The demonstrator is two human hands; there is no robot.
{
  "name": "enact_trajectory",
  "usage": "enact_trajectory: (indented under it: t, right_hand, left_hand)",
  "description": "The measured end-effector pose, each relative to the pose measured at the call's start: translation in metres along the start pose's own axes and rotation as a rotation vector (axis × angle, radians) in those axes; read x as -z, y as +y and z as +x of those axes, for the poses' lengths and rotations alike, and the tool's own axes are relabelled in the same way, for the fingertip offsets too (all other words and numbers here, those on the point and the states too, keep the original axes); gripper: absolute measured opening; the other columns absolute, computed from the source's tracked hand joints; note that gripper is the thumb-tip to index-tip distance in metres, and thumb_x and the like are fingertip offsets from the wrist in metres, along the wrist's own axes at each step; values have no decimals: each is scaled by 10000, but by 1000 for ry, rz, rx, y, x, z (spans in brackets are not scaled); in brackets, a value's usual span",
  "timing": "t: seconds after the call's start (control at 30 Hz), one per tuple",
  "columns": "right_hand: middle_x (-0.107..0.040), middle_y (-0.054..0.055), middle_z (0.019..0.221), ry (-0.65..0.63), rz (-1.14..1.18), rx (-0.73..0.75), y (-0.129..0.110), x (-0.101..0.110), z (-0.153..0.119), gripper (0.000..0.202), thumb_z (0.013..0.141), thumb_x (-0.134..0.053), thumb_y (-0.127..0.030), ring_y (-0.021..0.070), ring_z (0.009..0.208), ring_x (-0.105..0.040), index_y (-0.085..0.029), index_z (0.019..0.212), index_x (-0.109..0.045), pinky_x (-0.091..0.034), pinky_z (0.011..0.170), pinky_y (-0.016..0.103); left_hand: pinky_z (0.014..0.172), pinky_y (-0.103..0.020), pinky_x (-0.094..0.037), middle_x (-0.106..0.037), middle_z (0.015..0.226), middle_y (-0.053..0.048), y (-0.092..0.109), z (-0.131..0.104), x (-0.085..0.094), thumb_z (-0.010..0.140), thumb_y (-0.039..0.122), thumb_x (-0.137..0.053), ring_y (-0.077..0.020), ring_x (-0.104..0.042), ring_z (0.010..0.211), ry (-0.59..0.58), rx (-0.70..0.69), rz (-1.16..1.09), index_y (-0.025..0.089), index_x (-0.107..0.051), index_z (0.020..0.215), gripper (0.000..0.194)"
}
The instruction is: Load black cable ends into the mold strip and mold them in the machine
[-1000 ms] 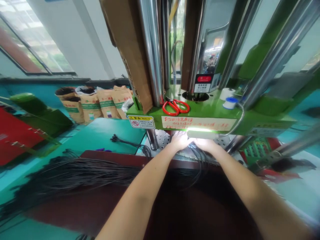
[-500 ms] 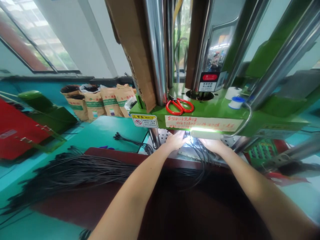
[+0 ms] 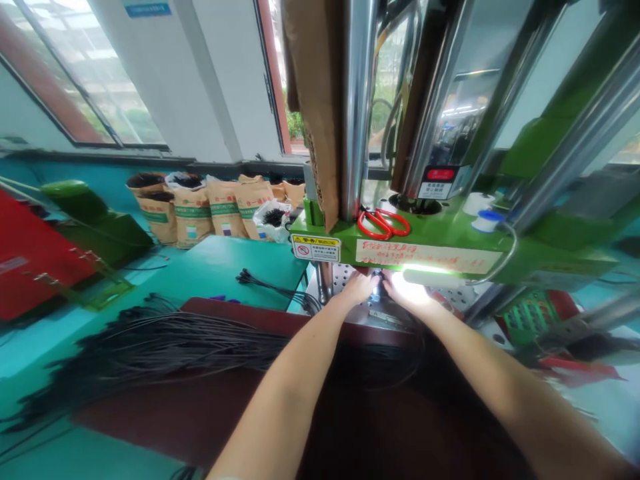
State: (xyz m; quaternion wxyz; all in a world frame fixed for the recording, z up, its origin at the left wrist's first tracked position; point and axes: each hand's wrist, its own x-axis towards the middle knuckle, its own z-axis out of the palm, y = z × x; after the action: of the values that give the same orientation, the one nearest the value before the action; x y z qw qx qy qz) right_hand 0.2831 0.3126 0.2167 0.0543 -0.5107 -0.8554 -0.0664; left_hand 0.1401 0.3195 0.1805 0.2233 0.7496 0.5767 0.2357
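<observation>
My left hand point(image 3: 360, 288) and my right hand point(image 3: 406, 293) reach under the edge of the green press point(image 3: 320, 230), close together over a metal mould plate point(image 3: 387, 320). The fingers of both are drawn in around a small spot between them. What they pinch there is too small and partly hidden. A lit lamp bar point(image 3: 435, 275) hangs just above my right hand and washes it out. Dark cables, hard to make out, hang below the hands at the plate's front. To the left, a large bundle of black cables point(image 3: 200, 340) lies across a dark red board point(image 3: 165, 413).
Red-handled scissors point(image 3: 380, 235) and a blue-and-white spool point(image 3: 487, 221) lie on the press. A smaller cable bundle point(image 3: 273, 287) rests on the green table point(image 3: 240, 257). Filled paper sacks point(image 3: 193, 213) stand behind. Steel columns point(image 3: 359, 113) rise from the press.
The camera view has turned left, so the press appears farther right. My hands have come closer together. The black cables that hung between them are less visible now.
</observation>
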Motion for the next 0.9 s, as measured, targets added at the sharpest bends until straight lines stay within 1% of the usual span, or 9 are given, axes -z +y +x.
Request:
enact_trajectory:
  t: [0.1,0.2,0.3,0.43,0.53,0.63,0.73,0.8,0.9]
  right_hand:
    - [-629,187,957,-18,-68,-21,-8,-3,-1,311,862,-342,-145,266,874,-585,-54,1043,-578,-406,794,371]
    - [-633,188,920,-37,-99,-61,-12,-8,2,312,863,-309,-105,260,842,-595,-46,981,-592,-414,761,357]
    - [-644,175,885,-48,-97,-127,-18,-10,8,273,826,-354,-72,256,815,-606,-50,934,-604,-421,744,339]
    - [-642,185,927,-34,-57,-217,-26,-9,15,282,809,-374,-63,254,877,-603,-45,975,-601,-416,777,315]
    - [-639,191,933,-21,-17,-259,-27,-11,18,310,826,-352,-80,256,922,-593,-35,1023,-588,-406,812,320]
    - [-642,176,918,-16,22,-275,-24,-14,21,307,828,-357,-87,250,933,-591,-46,1023,-592,-400,831,327]
    - [-637,167,953,-1,61,-274,-20,-18,21,283,838,-380,-101,240,964,-579,-61,1015,-597,-399,845,325]
    - [-628,153,988,12,86,-264,-16,-17,20,248,857,-413,-140,227,971,-572,-73,1006,-600,-405,853,332]
    - [-607,95,1035,45,120,-252,-7,-12,14,231,877,-480,-260,195,946,-571,-118,1026,-584,-433,842,381]
  left_hand:
    - [1002,-330,-317,-540,1221,-82,3,1,2,872,274,-317,-197,-460,1155,51,-72,14,179,-489,1165,353]
    - [1016,-353,-301,-548,1211,-96,4,2,1,877,256,-313,-204,-455,1160,84,-127,29,162,-502,1157,350]
    - [1017,-349,-301,-561,1193,-116,5,4,1,884,255,-304,-201,-471,1142,98,-171,41,142,-521,1143,356]
    - [1012,-348,-305,-582,1160,-129,6,6,3,875,257,-325,-204,-490,1118,104,-196,52,131,-541,1127,355]
    - [1013,-352,-299,-587,1154,-123,7,7,4,863,257,-344,-208,-487,1123,104,-195,56,143,-552,1118,348]
    - [1022,-364,-279,-576,1174,-121,8,7,5,863,261,-347,-214,-477,1135,100,-179,59,153,-555,1108,339]
    - [1016,-381,-277,-559,1199,-129,9,5,4,863,268,-358,-228,-464,1149,93,-156,63,149,-538,1121,336]
    - [1003,-393,-289,-560,1197,-132,10,3,3,863,267,-362,-239,-469,1144,87,-130,63,149,-521,1139,340]
    - [980,-394,-315,-590,1154,-120,15,0,5,859,269,-376,-243,-500,1104,78,-70,49,165,-541,1100,310]
